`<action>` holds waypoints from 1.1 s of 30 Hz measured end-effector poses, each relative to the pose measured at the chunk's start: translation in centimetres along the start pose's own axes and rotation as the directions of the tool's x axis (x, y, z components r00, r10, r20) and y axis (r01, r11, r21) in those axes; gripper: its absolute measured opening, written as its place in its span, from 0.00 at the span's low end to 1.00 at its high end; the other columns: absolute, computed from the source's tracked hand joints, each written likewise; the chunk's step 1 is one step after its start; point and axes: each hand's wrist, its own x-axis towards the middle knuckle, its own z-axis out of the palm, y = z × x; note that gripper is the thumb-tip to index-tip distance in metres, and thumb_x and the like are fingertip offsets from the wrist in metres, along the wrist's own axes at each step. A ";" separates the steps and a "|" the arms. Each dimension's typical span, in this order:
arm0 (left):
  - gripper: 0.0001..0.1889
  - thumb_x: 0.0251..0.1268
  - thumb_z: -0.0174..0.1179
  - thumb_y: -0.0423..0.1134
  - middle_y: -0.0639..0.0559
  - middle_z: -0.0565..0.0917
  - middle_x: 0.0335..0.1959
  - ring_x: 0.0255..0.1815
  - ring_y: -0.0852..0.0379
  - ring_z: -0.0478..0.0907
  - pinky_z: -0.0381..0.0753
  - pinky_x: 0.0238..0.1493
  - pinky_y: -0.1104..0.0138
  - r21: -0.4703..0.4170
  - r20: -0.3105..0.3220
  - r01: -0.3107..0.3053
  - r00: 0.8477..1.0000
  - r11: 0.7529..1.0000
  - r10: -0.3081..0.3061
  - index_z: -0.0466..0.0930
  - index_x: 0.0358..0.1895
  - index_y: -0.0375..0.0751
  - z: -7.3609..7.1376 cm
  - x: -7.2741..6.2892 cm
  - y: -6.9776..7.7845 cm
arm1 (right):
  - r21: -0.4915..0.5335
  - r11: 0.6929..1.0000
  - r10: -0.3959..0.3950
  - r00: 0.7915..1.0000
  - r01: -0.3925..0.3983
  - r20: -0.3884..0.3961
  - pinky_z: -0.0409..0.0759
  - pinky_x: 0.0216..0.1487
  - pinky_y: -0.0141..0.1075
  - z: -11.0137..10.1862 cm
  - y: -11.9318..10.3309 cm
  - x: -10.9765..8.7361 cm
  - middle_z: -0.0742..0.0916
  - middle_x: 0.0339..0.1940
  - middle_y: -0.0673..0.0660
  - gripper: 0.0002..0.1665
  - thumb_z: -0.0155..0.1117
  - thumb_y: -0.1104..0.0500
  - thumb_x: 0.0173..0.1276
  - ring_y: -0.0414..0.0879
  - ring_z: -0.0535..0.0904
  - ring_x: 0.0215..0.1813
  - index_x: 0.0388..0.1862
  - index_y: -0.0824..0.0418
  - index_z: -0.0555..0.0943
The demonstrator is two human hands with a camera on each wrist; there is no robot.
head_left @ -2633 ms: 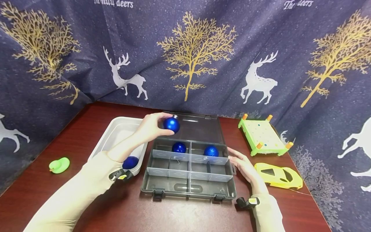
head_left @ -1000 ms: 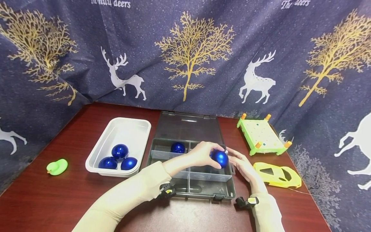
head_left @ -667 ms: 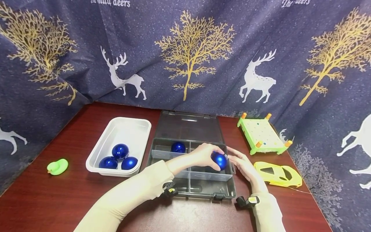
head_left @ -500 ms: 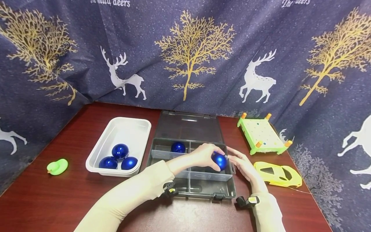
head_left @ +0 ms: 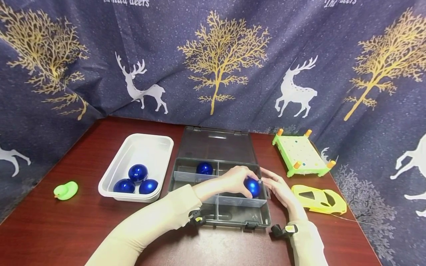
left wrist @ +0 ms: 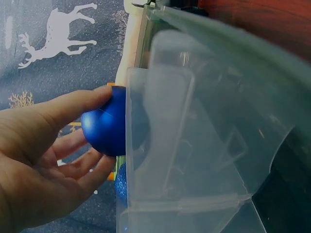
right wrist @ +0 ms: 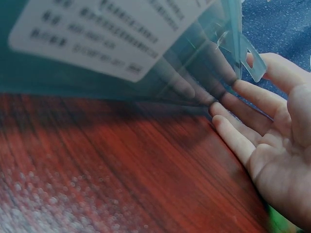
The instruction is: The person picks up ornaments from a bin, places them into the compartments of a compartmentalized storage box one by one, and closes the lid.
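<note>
the matte blue ball point(head_left: 253, 187) is at the right end of the middle row of the compartment box point(head_left: 237, 213), pinched between the thumb and fingers of the person's left hand point(head_left: 235, 180). in the left wrist view part of it shows through a clear divider point(left wrist: 218, 145); whether it touches the compartment floor cannot be told. a glittery blue ball point(left wrist: 121, 183) peeks out near it there. the right hand point(head_left: 279, 190) grips nothing; its fingers are extended against the box's right wall.

a shiny blue ball point(head_left: 204, 169) lies in the back left compartment, and the box's lid point(head_left: 217, 144) is folded open behind. left of the box, a white tub point(head_left: 153, 142) holds three blue balls point(head_left: 138, 173) clustered at its near end. farther left on the dark red surface point(head_left: 213, 247) is a green toy duck point(head_left: 65, 190). to the right are a yellow toy car point(head_left: 320, 199), near the right hand, and, behind it, an upturned green toy bed point(head_left: 299, 154) with orange-tipped legs. a dark blue cloth point(head_left: 149, 33) printed with white deer and golden trees hangs behind everything.
</note>
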 end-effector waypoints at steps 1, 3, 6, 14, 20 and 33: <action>0.29 0.44 0.79 0.44 0.52 0.84 0.53 0.58 0.53 0.77 0.75 0.60 0.66 0.010 -0.003 0.004 1.000 1.000 -0.004 0.84 0.55 0.47 0.0 0.0 0.1 | 0.003 1.000 -0.005 1.000 0.005 0.005 0.77 0.57 0.25 0.0 0.0 0.0 0.85 0.53 0.41 0.32 0.45 0.67 0.77 0.33 0.82 0.54 0.73 0.80 0.50; 0.29 0.42 0.79 0.43 0.52 0.84 0.52 0.56 0.54 0.77 0.75 0.59 0.66 0.025 -0.008 0.015 1.000 1.000 -0.015 0.84 0.54 0.47 0.1 0.0 0.2 | 0.008 1.000 -0.009 1.000 0.009 0.010 0.77 0.57 0.25 0.0 -0.1 0.0 0.86 0.52 0.41 0.32 0.45 0.67 0.77 0.33 0.82 0.54 0.73 0.80 0.49; 0.28 0.41 0.80 0.42 0.52 0.82 0.50 0.52 0.57 0.76 0.75 0.56 0.68 0.052 -0.013 0.022 1.000 0.998 -0.021 0.85 0.52 0.48 0.2 0.1 0.4 | 0.013 1.000 -0.014 1.000 0.014 0.019 0.77 0.56 0.25 -0.1 0.0 0.0 0.86 0.51 0.42 0.32 0.44 0.67 0.77 0.34 0.82 0.53 0.73 0.81 0.49; 0.28 0.40 0.80 0.44 0.54 0.83 0.46 0.47 0.60 0.75 0.75 0.55 0.70 0.108 -0.004 0.027 1.000 0.994 -0.027 0.86 0.51 0.49 0.6 0.5 0.6 | 0.013 1.000 -0.008 1.000 0.007 0.015 0.77 0.57 0.26 -0.1 0.0 0.0 0.85 0.54 0.42 0.32 0.45 0.66 0.77 0.34 0.82 0.55 0.73 0.79 0.50; 0.29 0.40 0.80 0.44 0.54 0.82 0.47 0.48 0.60 0.75 0.74 0.55 0.71 0.101 0.003 0.042 0.999 0.994 -0.043 0.86 0.53 0.49 0.8 0.5 0.6 | 0.005 1.000 0.002 1.000 -0.002 0.011 0.77 0.58 0.26 -0.1 0.0 0.1 0.85 0.54 0.42 0.32 0.46 0.66 0.77 0.34 0.82 0.56 0.74 0.78 0.51; 0.29 0.47 0.78 0.46 0.53 0.83 0.51 0.52 0.56 0.76 0.73 0.58 0.68 0.116 0.004 0.017 1.000 0.993 -0.018 0.83 0.56 0.45 1.1 0.2 0.7 | -0.009 1.000 0.008 1.000 -0.008 0.010 0.77 0.57 0.25 -0.2 0.1 -0.1 0.86 0.52 0.41 0.32 0.45 0.65 0.77 0.34 0.83 0.53 0.74 0.79 0.50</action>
